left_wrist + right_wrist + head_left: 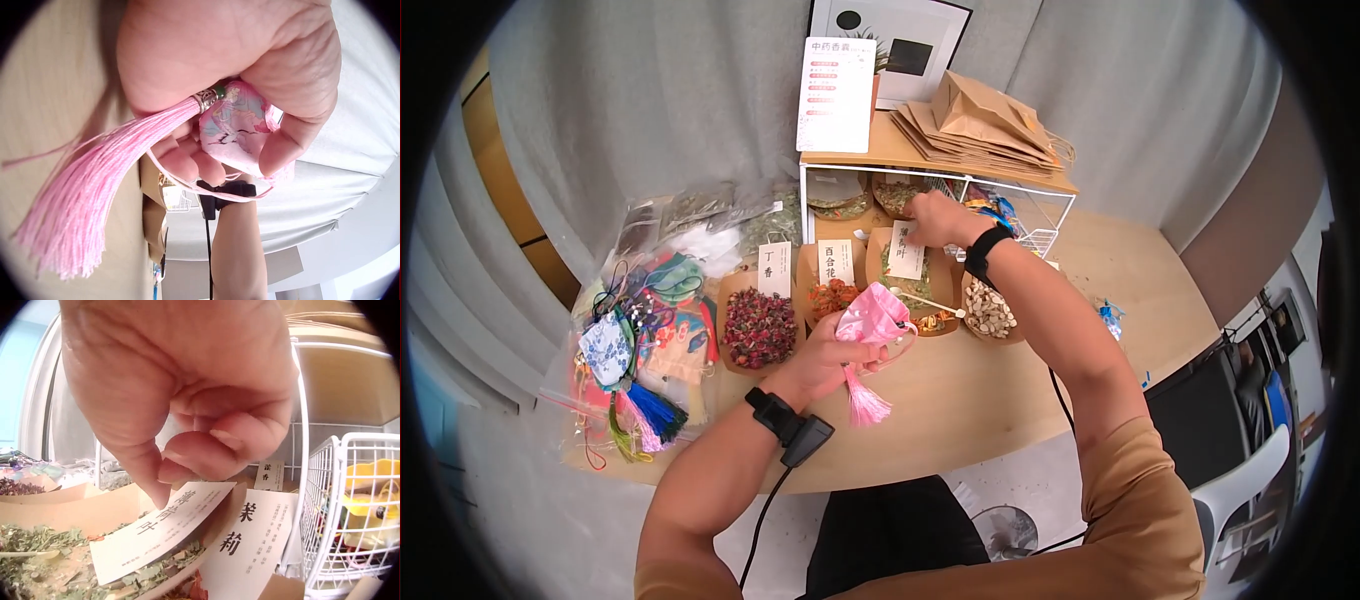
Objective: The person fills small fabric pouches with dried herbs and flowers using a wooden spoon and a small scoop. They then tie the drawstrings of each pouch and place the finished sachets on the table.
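Here, left hand (824, 357) grips pink pouch (873, 316), tassel (866, 402) hanging free; right hand (941, 218) pinches far label (906, 258) by top, perhaps steadying it.

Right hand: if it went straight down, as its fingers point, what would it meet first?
Past the white card that it seems to pinch, the right hand would probably first meet dried green leaves in the brown tray, though depth is unclear.
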`<state>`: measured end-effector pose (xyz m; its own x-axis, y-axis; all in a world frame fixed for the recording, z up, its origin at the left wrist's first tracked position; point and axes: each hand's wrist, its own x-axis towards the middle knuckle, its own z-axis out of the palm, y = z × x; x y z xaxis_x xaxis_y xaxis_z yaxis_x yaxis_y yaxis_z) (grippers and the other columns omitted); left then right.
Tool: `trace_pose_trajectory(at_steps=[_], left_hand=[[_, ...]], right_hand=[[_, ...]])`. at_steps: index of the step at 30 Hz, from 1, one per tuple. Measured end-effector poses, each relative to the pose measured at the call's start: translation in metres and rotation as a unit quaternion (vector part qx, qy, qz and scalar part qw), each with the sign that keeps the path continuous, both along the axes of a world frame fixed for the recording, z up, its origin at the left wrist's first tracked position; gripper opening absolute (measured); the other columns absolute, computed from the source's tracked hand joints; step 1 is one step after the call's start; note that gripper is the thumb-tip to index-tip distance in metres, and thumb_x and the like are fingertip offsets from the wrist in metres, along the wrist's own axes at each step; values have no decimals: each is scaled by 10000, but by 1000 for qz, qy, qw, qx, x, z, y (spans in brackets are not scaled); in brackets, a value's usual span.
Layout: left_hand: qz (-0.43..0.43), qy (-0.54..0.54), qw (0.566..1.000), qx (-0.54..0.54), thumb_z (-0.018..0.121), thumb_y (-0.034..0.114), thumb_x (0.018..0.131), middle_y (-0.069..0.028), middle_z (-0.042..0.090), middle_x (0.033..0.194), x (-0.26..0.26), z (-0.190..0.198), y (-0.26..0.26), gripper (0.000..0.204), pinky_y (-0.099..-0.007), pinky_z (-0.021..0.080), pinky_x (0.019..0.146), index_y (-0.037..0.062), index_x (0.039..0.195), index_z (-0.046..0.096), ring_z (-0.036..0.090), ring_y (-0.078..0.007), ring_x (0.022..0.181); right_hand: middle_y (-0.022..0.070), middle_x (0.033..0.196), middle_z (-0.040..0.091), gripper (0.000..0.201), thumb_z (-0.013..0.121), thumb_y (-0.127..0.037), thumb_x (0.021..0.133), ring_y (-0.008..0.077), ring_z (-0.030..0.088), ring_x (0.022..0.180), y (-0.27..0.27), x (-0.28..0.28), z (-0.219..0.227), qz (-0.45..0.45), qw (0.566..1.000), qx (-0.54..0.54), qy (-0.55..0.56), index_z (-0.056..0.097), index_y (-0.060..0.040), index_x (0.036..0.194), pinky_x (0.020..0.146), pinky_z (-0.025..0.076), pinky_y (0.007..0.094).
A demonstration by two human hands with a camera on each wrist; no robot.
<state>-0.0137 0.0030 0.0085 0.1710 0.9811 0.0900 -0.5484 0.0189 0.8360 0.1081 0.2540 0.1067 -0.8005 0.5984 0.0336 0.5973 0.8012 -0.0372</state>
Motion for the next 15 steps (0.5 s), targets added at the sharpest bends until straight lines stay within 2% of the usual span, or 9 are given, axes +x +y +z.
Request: trace_pose_trajectory(at_steps=[7,13,15], left_hand=[[5,18,1000,3,690,48,791,-86,659,905,1,-4,1,351,-298,494,701,13,1122,580,615,-142,762],[4,27,1000,9,691,46,785,-86,662,903,0,-3,1,367,-295,494,698,10,1132,578,616,-143,761],[9,21,1000,-2,714,46,774,-58,658,892,2,3,-1,303,-279,482,676,31,1054,602,607,-125,751]], right_hand=[[221,1048,653,361,731,-228,730,353,639,1018,0,-7,1,-25,1000,-7,-18,672,-24,1021,861,525,401],[208,1009,674,315,744,-220,706,353,650,975,3,-5,-1,-21,1000,-1,9,695,-18,943,851,528,392],[197,944,688,279,758,-209,694,334,666,916,0,-3,6,-12,999,-17,37,707,-16,889,823,532,379]])
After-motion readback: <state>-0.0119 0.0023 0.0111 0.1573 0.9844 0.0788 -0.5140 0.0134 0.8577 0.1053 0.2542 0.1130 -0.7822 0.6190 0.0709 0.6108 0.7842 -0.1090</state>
